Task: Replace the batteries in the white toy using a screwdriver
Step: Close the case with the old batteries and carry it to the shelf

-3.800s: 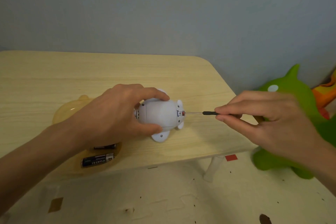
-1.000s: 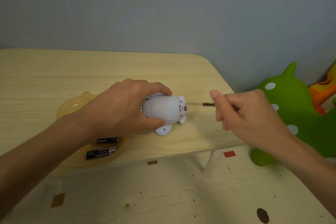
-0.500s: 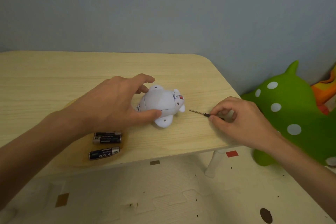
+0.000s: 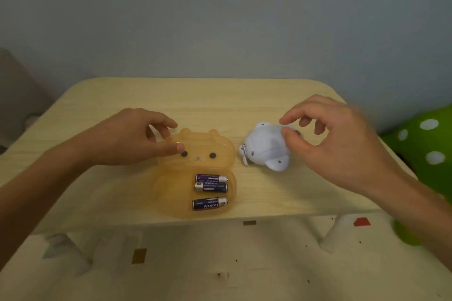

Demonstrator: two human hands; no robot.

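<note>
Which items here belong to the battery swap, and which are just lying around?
Job items:
white toy
three batteries
orange bear-shaped case holding them

Bystanders:
green spotted toy beside the table

No screwdriver shows.
</note>
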